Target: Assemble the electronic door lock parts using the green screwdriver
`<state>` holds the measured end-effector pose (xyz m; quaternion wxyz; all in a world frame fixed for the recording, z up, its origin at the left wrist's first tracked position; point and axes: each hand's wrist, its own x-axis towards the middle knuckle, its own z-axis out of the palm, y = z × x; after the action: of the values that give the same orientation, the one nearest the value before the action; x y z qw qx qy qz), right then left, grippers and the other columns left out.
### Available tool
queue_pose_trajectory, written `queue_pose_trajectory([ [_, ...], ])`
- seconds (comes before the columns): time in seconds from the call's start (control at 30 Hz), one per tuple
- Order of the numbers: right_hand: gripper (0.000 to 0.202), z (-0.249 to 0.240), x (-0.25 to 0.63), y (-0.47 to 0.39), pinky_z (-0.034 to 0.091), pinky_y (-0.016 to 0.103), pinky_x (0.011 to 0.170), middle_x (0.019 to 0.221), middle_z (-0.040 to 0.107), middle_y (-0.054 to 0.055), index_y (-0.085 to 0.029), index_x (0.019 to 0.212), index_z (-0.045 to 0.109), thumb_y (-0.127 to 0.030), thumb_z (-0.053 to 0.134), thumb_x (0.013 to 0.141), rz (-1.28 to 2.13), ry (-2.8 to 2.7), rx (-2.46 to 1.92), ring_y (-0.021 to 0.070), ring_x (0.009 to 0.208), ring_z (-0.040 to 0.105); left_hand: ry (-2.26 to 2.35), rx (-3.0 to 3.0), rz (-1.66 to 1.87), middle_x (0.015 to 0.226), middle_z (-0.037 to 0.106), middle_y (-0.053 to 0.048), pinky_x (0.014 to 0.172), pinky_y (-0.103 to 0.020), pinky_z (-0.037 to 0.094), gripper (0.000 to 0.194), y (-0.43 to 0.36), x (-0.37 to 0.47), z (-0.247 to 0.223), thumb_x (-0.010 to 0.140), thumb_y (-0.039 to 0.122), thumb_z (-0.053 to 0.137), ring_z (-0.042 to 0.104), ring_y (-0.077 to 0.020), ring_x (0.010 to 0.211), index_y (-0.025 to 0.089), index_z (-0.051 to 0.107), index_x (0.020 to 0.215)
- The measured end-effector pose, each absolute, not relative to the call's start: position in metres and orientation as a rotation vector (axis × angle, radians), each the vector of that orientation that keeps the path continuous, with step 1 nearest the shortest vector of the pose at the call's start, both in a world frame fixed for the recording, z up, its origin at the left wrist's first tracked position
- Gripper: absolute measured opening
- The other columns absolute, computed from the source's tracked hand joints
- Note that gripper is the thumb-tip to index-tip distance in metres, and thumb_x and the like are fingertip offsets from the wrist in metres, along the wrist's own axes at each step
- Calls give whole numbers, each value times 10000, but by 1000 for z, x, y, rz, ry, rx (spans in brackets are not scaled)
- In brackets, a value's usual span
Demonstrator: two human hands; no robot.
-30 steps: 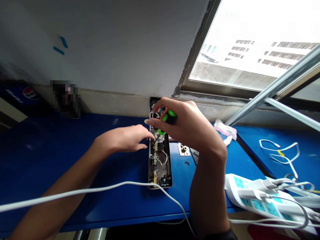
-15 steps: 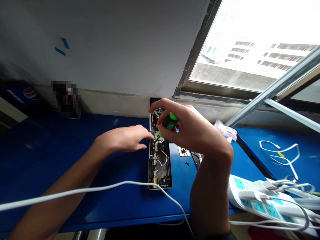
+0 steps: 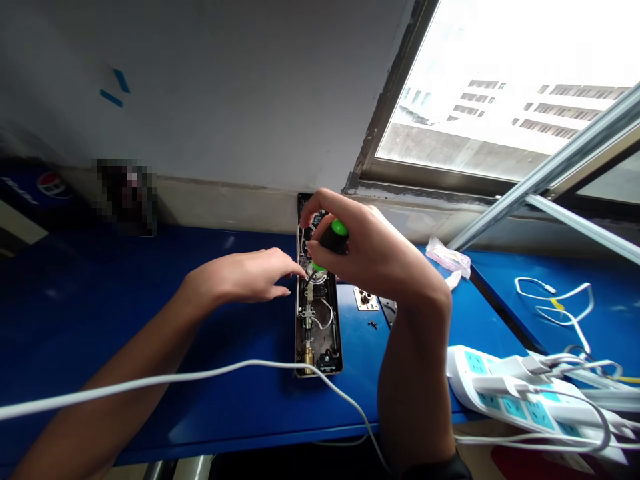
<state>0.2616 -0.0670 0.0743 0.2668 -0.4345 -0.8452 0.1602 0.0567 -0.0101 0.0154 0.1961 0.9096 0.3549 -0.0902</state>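
Note:
A long dark open housing (image 3: 320, 340) with metal parts, boards and white wires inside lies lengthwise on the blue table (image 3: 240, 393). My right hand (image 3: 350, 247) is closed round a black and green screwdriver (image 3: 334, 238) above the housing's upper half, its shaft slanting down to the left into the parts. From the left, my left hand (image 3: 265, 275) reaches to the housing's left edge, index fingertip near the screwdriver's shaft, thumb apart, with nothing held. To the right of the housing lie a square metal plate (image 3: 366, 299) and several small dark screws (image 3: 373, 325).
A white cable (image 3: 225, 369) crosses in front, over my left forearm and the housing's near end. At the right are a power strip (image 3: 500, 393) with plugs, a plastic bag (image 3: 449, 257), a coiled white cable (image 3: 575, 320) and a metal bar (image 3: 545, 167).
My right hand has shifted slightly left, and the screwdriver's handle has turned in its grip. My left hand has kept its place at the housing's edge. The view has moved a little.

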Motion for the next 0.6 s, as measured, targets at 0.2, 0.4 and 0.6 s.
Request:
queue_pose_trajectory([
  [0.2,374,77,264,-72,403,290,628,870,723,-6,-241,1196,576,-134,638,843,411,-2345,-1153,152,746,632,999,2512,-252,1162,763,-73,803,-298,554,276,-15,60,21,940,264,632,735,-255,986,245,733,1197],
  [0.4,271,77,267,-67,393,292,624,852,719,5,-214,1152,617,-319,706,919,181,-2259,-1225,136,687,610,1039,2524,-272,1334,720,-77,962,-362,551,435,-13,57,21,935,257,658,702,-297,1173,304,682,1367],
  [0.6,298,79,265,-69,401,287,662,940,732,18,-222,1169,640,-200,649,873,208,-2343,-1181,148,772,618,1004,2523,-230,1283,743,-77,929,-334,553,408,-11,55,20,941,258,655,714,-277,1118,277,693,1346],
])
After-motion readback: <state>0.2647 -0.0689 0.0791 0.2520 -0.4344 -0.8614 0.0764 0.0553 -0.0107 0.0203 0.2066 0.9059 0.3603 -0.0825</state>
